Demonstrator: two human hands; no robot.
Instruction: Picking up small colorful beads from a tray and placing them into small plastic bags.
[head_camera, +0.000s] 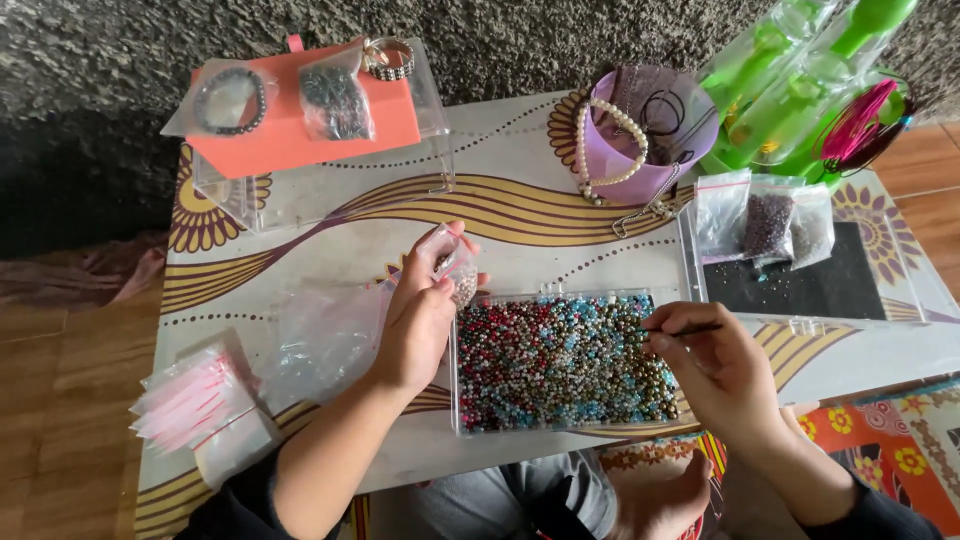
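Right now I see my left hand (420, 310) curled around a small clear bag (452, 262) with a few beads in it, thumb and fingers pinching it just above the left edge of the bead tray (565, 362). My right hand (722, 372) is closed in a pinch on a thin dark needle (690, 329), whose tip points left over the tray's upper right corner. The tray is a clear, shallow box full of mixed beads in red, blue, silver and bronze; it sits at the near middle of the table (520, 210), between my two hands.

To the left of my left hand lies a crumpled clear bag (325, 340), and nearer the table's left corner a stack of small zip bags (195, 405) with red strips. At the far left stands an orange box (290, 130) on a clear case, with bagged bracelets (232, 100) lying on top. At the far middle is a purple cup (640, 150) with a pearl string (600, 150) hung over its rim. Beside it, far right, are green plastic containers (790, 90) and a bundle of pink cord (860, 125). Below those lie three small bags of beads (768, 225) at the upper edge of a dark mat (810, 285), which lies inside the tray's open lid (860, 350). I cannot tell whether the needle carries any thread.
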